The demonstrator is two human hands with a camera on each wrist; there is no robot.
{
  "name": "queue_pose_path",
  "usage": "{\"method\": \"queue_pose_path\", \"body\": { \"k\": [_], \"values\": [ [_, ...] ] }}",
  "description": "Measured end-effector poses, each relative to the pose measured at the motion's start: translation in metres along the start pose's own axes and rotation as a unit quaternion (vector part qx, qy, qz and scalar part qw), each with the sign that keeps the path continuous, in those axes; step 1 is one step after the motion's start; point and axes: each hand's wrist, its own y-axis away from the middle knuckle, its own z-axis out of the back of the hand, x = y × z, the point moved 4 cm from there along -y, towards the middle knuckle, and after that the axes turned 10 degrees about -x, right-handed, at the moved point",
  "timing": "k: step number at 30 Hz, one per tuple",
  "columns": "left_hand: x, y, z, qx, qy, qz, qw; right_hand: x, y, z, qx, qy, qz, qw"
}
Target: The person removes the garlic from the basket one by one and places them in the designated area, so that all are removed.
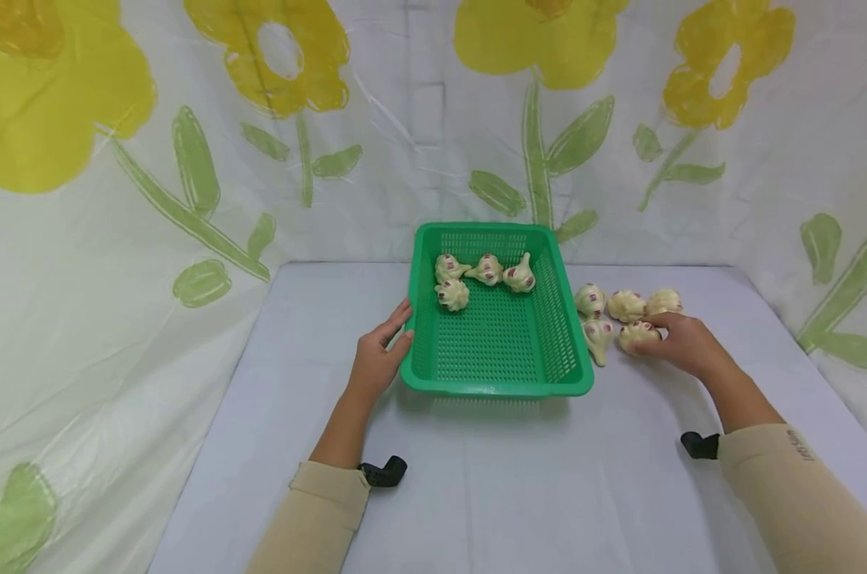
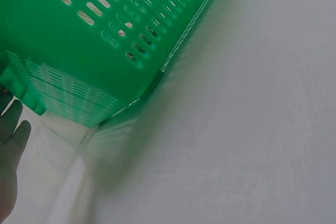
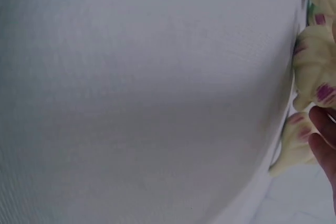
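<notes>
A green plastic basket [image 1: 490, 389] stands mid-table with several garlic bulbs [image 1: 452, 294] at its back left. My left hand [image 1: 377, 359] touches the basket's left rim with fairly straight fingers and thumb. In the left wrist view, the fingers [image 2: 16, 129] show beside the basket's slotted wall [image 2: 79, 30]. To the right of the basket, my right hand [image 1: 684, 344] pinches a garlic bulb [image 1: 637, 338] between thumb and fingers, low at the tabletop. In the right wrist view, fingertips [image 3: 321, 121] touch a purple-marked bulb [image 3: 315, 72].
Other garlic bulbs lie close around the right hand: one [image 1: 589, 300] by the basket wall, one [image 1: 598, 339] below it, and others [image 1: 625, 305] behind. The white table [image 1: 476, 478] meets a flower-printed cloth [image 1: 376, 191] at the back and sides.
</notes>
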Motion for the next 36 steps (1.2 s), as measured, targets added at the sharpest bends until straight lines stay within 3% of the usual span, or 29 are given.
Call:
{"method": "queue_pose_path", "body": {
  "k": [10, 17, 19, 29, 36],
  "values": [
    [0.002, 0.001, -0.001, -0.003, -0.002, -0.005, 1.0000, 0.000, 0.001, -0.002, 0.004, -0.011, -0.006, 1.000],
    [0.035, -0.003, -0.005, -0.011, -0.002, -0.005, 0.9999, -0.002, 0.000, -0.003, 0.004, -0.012, -0.007, 1.000],
    [0.038, -0.004, -0.005, -0.012, -0.003, -0.006, 0.9999, -0.002, 0.000, -0.003, 0.005, -0.013, -0.008, 1.000],
    [0.040, -0.003, -0.005, -0.007, 0.001, -0.010, 0.9999, 0.002, 0.000, 0.003, 0.008, -0.013, -0.014, 1.000],
    [0.039, -0.004, -0.006, -0.008, 0.002, -0.007, 0.9999, 0.016, -0.006, 0.023, 0.007, -0.001, -0.001, 1.000]
  ]
}}
